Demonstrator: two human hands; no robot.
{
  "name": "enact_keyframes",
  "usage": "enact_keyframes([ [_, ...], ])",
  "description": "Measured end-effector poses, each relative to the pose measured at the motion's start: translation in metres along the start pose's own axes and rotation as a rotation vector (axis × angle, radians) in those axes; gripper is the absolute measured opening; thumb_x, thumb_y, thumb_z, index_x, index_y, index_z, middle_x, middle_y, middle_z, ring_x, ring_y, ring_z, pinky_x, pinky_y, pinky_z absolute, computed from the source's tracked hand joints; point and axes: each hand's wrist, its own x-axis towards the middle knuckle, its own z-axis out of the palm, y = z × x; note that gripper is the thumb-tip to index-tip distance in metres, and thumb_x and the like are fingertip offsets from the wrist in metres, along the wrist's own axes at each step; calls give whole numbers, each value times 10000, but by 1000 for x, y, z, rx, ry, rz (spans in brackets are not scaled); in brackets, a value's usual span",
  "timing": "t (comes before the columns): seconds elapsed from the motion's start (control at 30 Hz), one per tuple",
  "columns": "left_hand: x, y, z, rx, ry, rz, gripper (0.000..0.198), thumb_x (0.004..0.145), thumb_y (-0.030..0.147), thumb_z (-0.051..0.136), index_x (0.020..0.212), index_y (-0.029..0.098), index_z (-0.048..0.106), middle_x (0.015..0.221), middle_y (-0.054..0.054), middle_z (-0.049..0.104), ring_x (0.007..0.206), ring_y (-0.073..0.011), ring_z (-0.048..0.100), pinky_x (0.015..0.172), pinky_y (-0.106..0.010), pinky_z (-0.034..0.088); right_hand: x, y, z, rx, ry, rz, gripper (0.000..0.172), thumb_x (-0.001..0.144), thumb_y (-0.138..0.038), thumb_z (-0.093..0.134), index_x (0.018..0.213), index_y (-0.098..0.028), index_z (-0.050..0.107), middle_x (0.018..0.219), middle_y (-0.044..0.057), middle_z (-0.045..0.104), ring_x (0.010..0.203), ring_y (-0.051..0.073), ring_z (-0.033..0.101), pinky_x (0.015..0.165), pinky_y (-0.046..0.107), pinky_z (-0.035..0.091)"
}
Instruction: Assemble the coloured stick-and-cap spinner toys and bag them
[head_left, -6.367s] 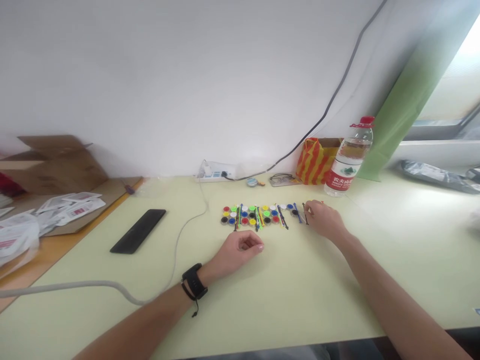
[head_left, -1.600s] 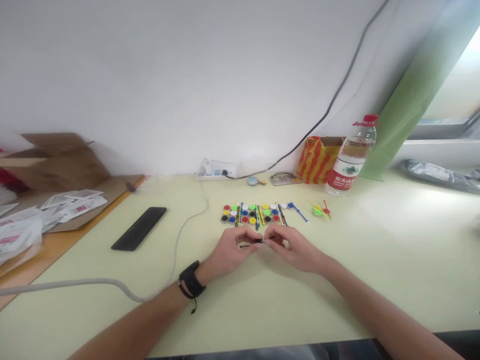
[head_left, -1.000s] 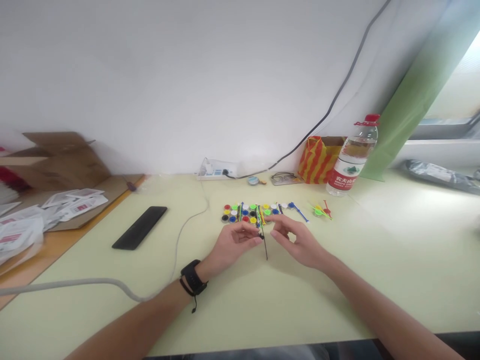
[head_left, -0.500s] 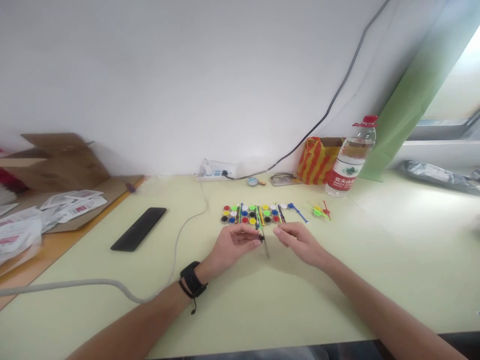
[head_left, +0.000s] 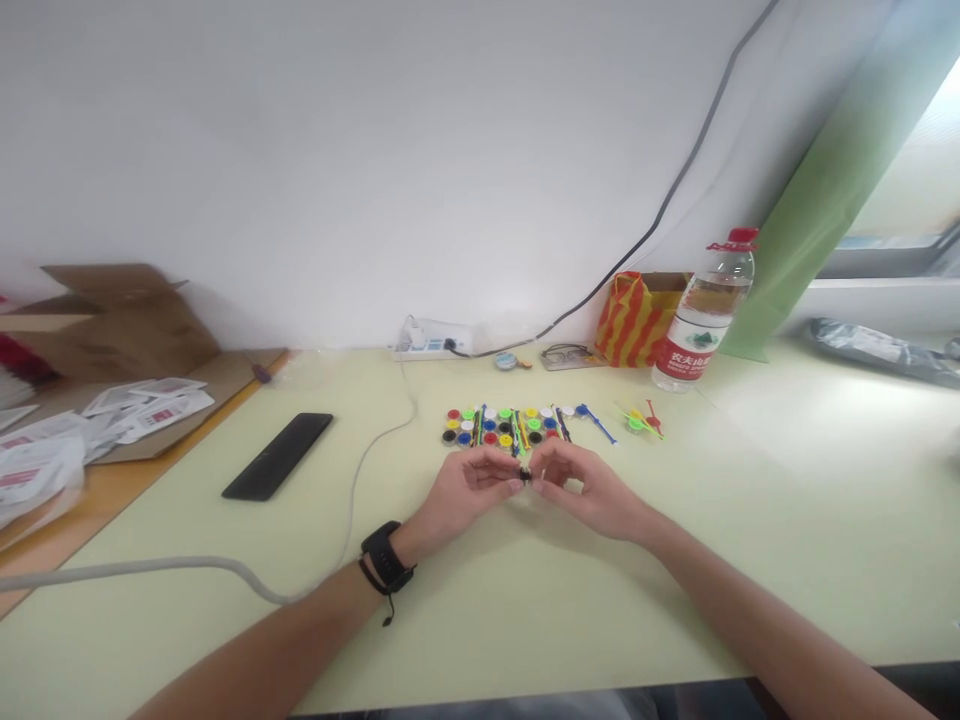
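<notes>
Above a pale surface [head_left: 525, 620], the left hand [head_left: 463, 497] pinches a black piece [head_left: 525, 475]. The right hand [head_left: 589, 495] meets it, its grip unclear.

The bench [head_left: 615, 600] is smooth, with a soft sheen. The discs [head_left: 506, 427] and rods [head_left: 599, 428] look like smooth, bright plastic — so does the small black piece [head_left: 526, 476], though it is tiny. The bottle [head_left: 699, 330] is clear, glossy plastic. The box [head_left: 139, 330] is matt brown cardboard. The striped bag [head_left: 628, 322] looks creased and thin, the wall [head_left: 360, 170] smooth and matt, the dark slab [head_left: 277, 457] smooth and dull, the packets [head_left: 161, 405] shiny.
</notes>
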Motion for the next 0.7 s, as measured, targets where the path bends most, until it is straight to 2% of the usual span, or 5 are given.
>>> enact_keyframes([
  [0.27, 0, 1, 0, 10, 24, 12, 276, 758, 307, 865, 959, 164, 740, 1024, -82, 768, 957, -217, 740, 937, -371, 595, -1, 5, -1, -12, 46, 3, 356, 974, -339, 587, 1311, -260, 507, 927, 25, 629, 721, 148, 565, 702, 315, 516],
  [0.4, 1, 1, 0, 17, 46, 16, 290, 745, 321, 873, 955, 165, 747, 1040, -92, 773, 965, -230, 742, 945, -389, 592, -2, 9, 0, 33, 109, 38, 773, 977, -354, 577, 1590, -328, 109, 971, 17, 604, 677, 138, 552, 617, 287, 504],
  [0.53, 2, 2, 0, -3, 83, 12, 301, 725, 321, 886, 938, 159, 748, 1026, -99, 778, 950, -233, 744, 950, -403, 591, -1, 16, 5, 98, 166, 52, 960, 981, -389, 572, 1586, -352, -172, 1004, 10, 601, 650, 131, 535, 583, 273, 482],
  [0.6, 2, 3, 1, -10, 89, 11, 298, 719, 317, 890, 928, 158, 749, 1009, -95, 779, 937, -229, 745, 950, -405, 592, 0, 17, 5, 133, 189, 66, 881, 980, -419, 577, 1598, -359, -48, 1045, 17, 606, 658, 127, 530, 603, 280, 487],
  [0.7, 2, 2, 1, -6, 85, 11, 293, 725, 310, 886, 934, 158, 749, 1012, -92, 777, 944, -228, 742, 944, -404, 598, 1, 11, -1, 150, 123, 121, 385, 998, -499, 530, 1291, -252, 565, 895, 15, 612, 663, 136, 520, 651, 301, 483],
])
